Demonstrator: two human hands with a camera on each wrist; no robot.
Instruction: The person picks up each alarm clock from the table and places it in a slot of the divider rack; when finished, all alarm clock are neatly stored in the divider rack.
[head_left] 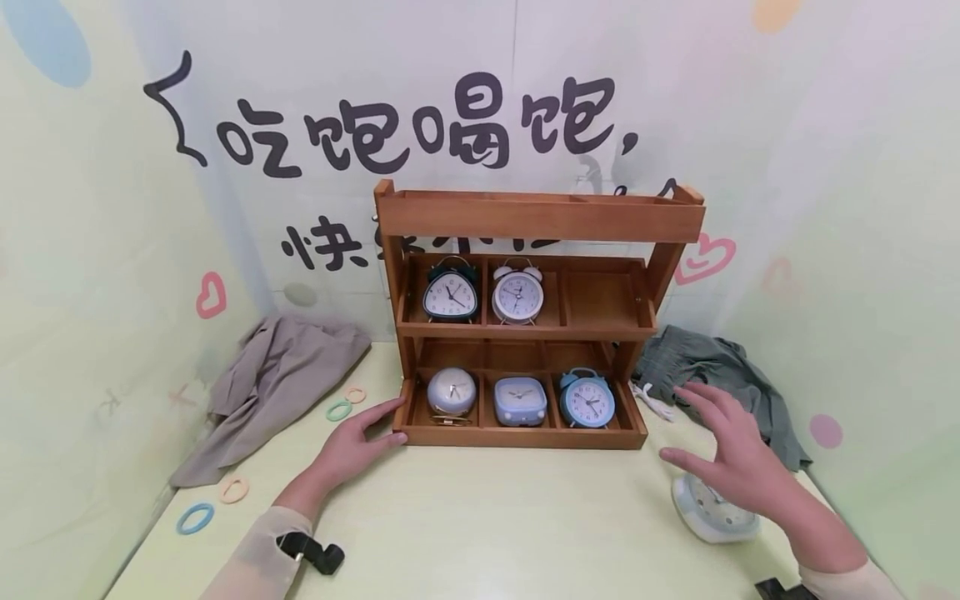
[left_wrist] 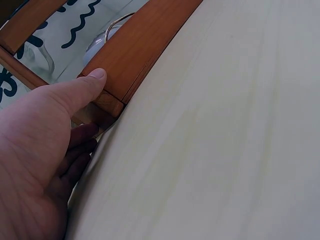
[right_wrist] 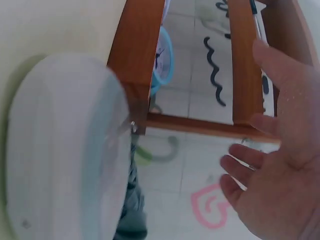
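Note:
In the head view, my left hand (head_left: 356, 450) touches the lower left corner of a brown wooden shelf (head_left: 517, 437). Its thumb rests on the front board (left_wrist: 132, 50) in the left wrist view, with the fingers beside the end. Over the table at the right, my right hand (head_left: 738, 454) is raised, fingers spread and nothing held. Partly hidden under it is a white and pale blue clock (head_left: 716, 521); up close, its rounded casing (right_wrist: 60, 150) fills the left of the right wrist view. A light blue twin-bell alarm clock (head_left: 588, 400) stands in the shelf's lower right compartment.
Lower tier: a round lilac clock (head_left: 452, 392) and a squarish blue clock (head_left: 520, 402). Middle tier: a dark green clock (head_left: 450, 296) and a white twin-bell clock (head_left: 517, 296). Cloths, one mauve (head_left: 277, 392), one grey-green (head_left: 720, 375), flank the shelf. Several rings, one blue (head_left: 196, 530), lie left.

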